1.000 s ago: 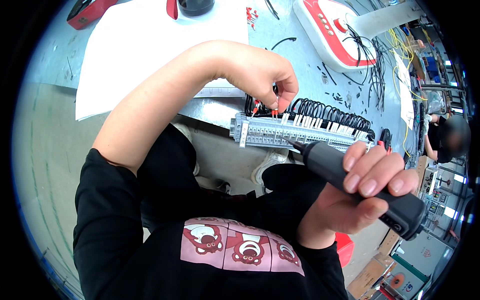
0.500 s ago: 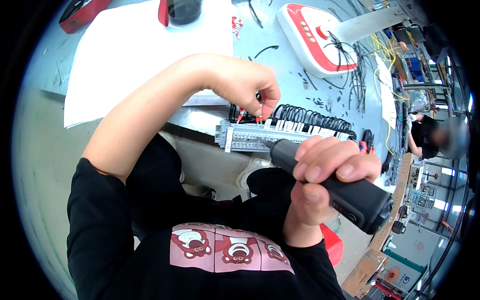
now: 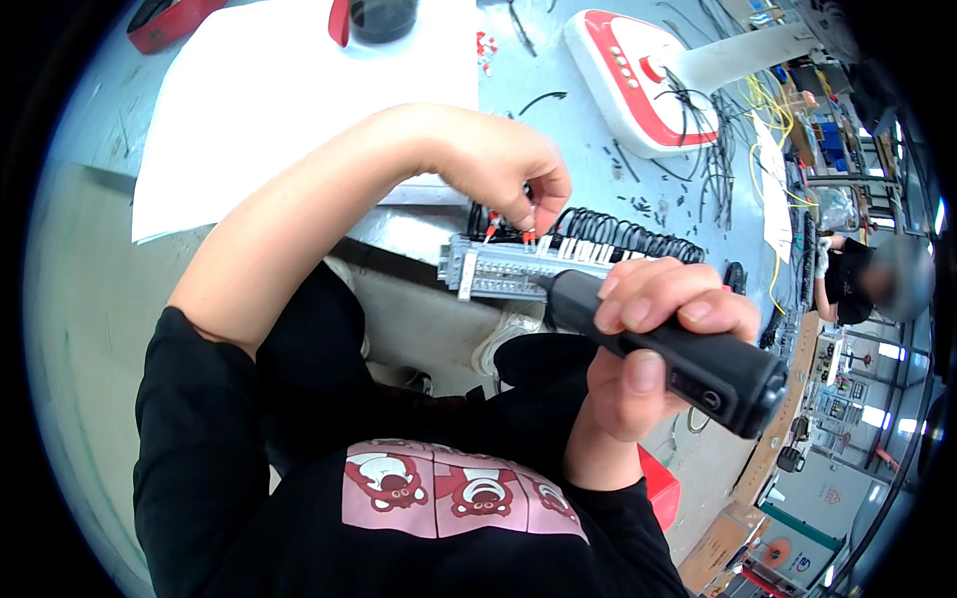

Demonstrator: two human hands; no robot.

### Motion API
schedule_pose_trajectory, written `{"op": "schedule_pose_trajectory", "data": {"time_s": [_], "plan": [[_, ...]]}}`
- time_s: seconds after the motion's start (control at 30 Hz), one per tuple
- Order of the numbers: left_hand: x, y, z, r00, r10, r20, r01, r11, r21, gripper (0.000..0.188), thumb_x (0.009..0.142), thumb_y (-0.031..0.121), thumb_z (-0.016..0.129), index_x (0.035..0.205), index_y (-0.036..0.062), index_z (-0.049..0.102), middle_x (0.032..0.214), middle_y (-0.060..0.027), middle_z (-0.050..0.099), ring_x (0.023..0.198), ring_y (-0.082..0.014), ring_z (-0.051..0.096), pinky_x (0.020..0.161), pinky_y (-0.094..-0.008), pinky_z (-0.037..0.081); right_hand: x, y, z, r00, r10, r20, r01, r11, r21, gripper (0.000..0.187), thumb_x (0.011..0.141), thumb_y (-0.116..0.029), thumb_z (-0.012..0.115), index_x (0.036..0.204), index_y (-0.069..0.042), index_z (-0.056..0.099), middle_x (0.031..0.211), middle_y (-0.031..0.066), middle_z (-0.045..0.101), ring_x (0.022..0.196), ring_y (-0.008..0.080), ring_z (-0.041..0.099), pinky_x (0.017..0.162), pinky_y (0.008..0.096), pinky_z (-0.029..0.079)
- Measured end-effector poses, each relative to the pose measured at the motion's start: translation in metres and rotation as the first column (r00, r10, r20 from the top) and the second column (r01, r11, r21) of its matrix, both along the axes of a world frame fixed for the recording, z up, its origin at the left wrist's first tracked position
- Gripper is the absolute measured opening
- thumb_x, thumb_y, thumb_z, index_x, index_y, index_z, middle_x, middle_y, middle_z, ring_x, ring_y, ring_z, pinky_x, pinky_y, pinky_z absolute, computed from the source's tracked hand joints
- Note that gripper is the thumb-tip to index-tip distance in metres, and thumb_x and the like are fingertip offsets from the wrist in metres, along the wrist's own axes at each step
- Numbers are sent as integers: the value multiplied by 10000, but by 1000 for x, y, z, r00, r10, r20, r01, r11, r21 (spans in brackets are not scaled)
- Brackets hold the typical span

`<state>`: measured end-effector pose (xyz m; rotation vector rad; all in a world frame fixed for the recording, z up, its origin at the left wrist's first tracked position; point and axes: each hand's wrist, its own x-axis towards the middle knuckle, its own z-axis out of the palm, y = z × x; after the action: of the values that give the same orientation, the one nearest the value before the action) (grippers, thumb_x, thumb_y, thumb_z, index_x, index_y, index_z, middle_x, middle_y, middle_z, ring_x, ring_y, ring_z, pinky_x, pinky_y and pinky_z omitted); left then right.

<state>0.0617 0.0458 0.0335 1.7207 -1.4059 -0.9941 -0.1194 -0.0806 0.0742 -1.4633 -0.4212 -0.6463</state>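
Observation:
My right hand (image 3: 648, 344) is wrapped round a black cordless electric screwdriver (image 3: 723, 374). The tool's tip reaches the row of screws on a grey terminal block (image 3: 503, 279) at the table's near edge; whether it sits in a screw is too small to tell. My left hand (image 3: 513, 184) bends over the block's far side. Its thumb and fingers pinch a black wire close to red crimp ends (image 3: 529, 237), which meet the block. Another red crimp end (image 3: 491, 229) stands to the left. Looped black wires with white marker sleeves (image 3: 583, 249) run along the block's right part.
White paper sheets (image 3: 249, 110) cover the table's left, with a dark cup (image 3: 384, 18) on them. A red and white fan base (image 3: 638, 85) stands at the back right, draped with loose black wires (image 3: 713, 164). A person (image 3: 852, 279) works far right.
The view has shifted slightly. The screwdriver's rear end has dropped out of its lower position and sits a little higher, my right thumb shifting along it. My left hand keeps its pinch.

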Motion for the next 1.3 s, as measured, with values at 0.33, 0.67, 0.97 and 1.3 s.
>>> {"op": "schedule_pose_trajectory", "data": {"time_s": [0.33,0.67,0.97,1.3], "plan": [[-1,-2,-2,1000,-5,-24,4,999,-36,124,802,35,675,915,-4,708,874,-105,713,828,-203,668,747,-327,511,6,12,-7,984,-147,100,162,973,-165,422,887,-203,696,1150,-68,395,866,149,557,642,218,591,599,354,569],[-2,-1,5,1000,3,-4,-3,1000,-19,141,790,54,679,923,25,716,883,-96,716,841,-204,669,759,-340,510,7,10,-6,988,-149,38,151,987,-62,443,885,-91,708,1171,-62,371,894,177,610,670,250,649,638,378,613],[-3,1,4,1000,11,-9,-11,1000,-16,136,791,45,669,918,24,711,886,-97,714,849,-209,666,765,-342,505,5,12,-10,991,-117,62,122,989,-83,444,880,-116,727,1128,-91,360,869,152,609,630,244,632,585,374,583],[-2,0,2,999,-11,-32,10,999,-37,125,789,39,666,907,22,703,871,-88,708,841,-209,656,770,-342,504,6,12,-10,992,-105,65,109,991,-77,443,875,-111,726,1120,-95,357,870,147,610,616,245,628,568,362,572]]}}
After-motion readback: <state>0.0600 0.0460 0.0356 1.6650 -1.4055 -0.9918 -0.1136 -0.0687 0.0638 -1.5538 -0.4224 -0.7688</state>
